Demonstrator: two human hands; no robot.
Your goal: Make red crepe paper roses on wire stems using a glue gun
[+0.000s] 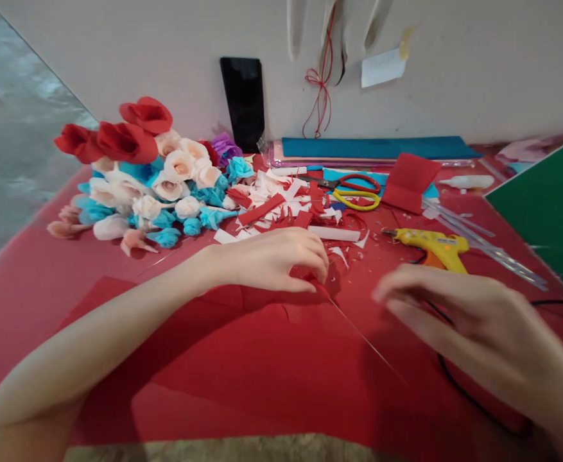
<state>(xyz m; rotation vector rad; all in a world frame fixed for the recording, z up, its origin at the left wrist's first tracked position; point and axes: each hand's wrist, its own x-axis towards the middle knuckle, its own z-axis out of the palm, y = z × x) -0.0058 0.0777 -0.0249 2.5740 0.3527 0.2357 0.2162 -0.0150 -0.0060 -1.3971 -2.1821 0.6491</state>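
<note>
The counter, covered in red, takes up most of the frame, and behind it a pale wall fills the top. A large red sheet lies across the lower middle, probably placed there because it sits directly under the hands. At the upper left, a heap of paper flowers in red, white, peach, blue and purple is set back to one side, likely so the blooms do not get crushed under the forearm. A green board stands at an angle on the right edge. The right hand, at lower right, is blurred; its fingers curve toward the thumb, but I cannot tell whether they pinch anything. The left hand, at the centre, has its fingers curled and thumb and fingertips pinching one end of a thin wire, seemingly to steady it there while the other end stays loose. Behind that hand is a pile of red and white scraps. A dark phone leans upright against the wall, perhaps so its screen can face the person. The yellow glue gun rests at right, nozzle pointing left, apparently within easy reach of the right hand. Scissors with red and yellow handles lie on the scraps. Slimmest of all, the thin wire slants from the left hand's fingertips toward the lower right, above the red sheet.
</note>
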